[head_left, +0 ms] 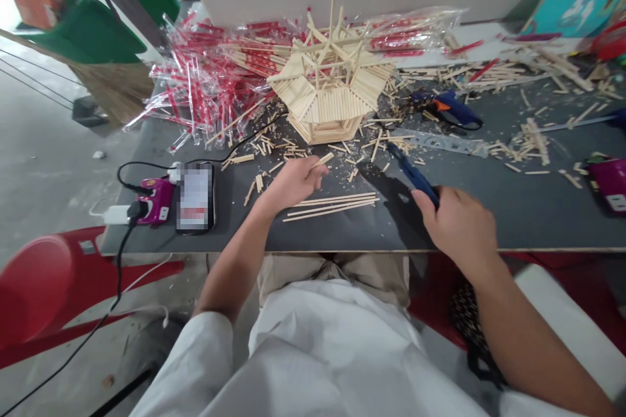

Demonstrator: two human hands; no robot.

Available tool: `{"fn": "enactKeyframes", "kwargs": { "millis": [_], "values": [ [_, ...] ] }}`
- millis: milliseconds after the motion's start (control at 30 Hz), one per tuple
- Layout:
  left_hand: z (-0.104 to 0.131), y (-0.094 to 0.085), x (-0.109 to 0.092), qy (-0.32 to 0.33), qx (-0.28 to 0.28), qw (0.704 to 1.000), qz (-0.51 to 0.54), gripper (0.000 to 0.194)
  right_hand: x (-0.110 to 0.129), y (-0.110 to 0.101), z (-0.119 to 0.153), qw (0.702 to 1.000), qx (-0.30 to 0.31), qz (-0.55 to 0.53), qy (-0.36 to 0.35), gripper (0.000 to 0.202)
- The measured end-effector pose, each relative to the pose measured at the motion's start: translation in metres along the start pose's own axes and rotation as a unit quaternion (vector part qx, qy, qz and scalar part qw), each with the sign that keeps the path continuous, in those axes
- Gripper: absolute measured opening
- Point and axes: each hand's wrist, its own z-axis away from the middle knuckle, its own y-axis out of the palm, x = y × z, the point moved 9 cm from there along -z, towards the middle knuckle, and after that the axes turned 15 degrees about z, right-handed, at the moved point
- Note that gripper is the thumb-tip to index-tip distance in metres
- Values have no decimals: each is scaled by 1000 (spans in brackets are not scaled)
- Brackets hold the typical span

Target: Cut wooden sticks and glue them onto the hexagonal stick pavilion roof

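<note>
Near the middle of the table, my left hand [296, 181] is closed on a short wooden stick piece [324, 159] that pokes out between thumb and fingers. Just below it lie several long thin wooden sticks [337, 206], roughly parallel. My right hand [462, 225] is wrapped round a long dark blue hand tool [413, 172] with a black tip pointing up and left; its exact kind is unclear. Beyond both hands stands a many-sided model pavilion [335, 101] built of wooden sticks, with a roof and a tall thin stick on top.
Crumpled red-printed plastic wrappers [195, 88] pile up at the back left. A phone [195, 199] lies beside a purple power strip [157, 201] with cables. Stick offcuts [533, 143], a metal ruler [447, 143] and a blue glue gun [454, 109] lie to the right.
</note>
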Motion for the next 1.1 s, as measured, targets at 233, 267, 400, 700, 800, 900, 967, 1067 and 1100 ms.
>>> {"fn": "enactKeyframes", "kwargs": {
  "millis": [233,267,400,700,800,900,967,1067,1100],
  "values": [
    [4,20,3,18,106,984,-144,31,-53,25,9,993,-60,34,100,79],
    [4,21,4,13,110,982,-149,33,-55,29,10,993,-56,25,105,81],
    [5,25,11,-8,131,982,-137,19,-55,29,11,993,-58,-12,99,83],
    [4,28,12,-23,136,981,-134,17,-48,22,-1,993,-40,-52,94,77],
    [2,29,16,-38,140,981,-128,18,-25,-6,-10,988,-87,-117,47,58],
    [1,30,17,-35,151,981,-116,17,15,-42,-24,966,-121,-223,-52,42],
    [1,28,12,-17,158,982,-105,18,38,-59,-36,945,-103,-291,-108,35],
    [3,20,-5,23,157,986,-52,19,66,-73,-57,892,-19,-415,-177,38],
    [3,15,-13,36,148,988,-22,20,74,-77,-63,861,14,-465,-204,43]
  ]
}}
